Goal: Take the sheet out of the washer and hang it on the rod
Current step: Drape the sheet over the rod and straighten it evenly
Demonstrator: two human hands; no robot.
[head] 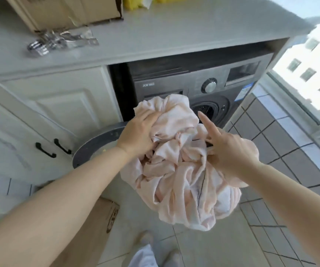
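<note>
A crumpled pale pink sheet (182, 170) hangs bunched in the air in front of the dark grey washer (203, 87). My left hand (138, 132) grips the upper left folds of the bundle. My right hand (226, 149) holds the bundle's right side with curled fingers, its index finger pointing up toward the washer's drum opening (207, 110). The round washer door (95, 145) stands swung open to the left, below my left forearm. No rod is in view.
A grey countertop (174, 35) runs above the washer, carrying a cardboard box (64, 10) and a clear plastic bag of metal parts (59, 41). White cabinet doors (39, 122) stand at left, another cardboard box (101, 218) on the tiled floor, a window (309, 64) at right.
</note>
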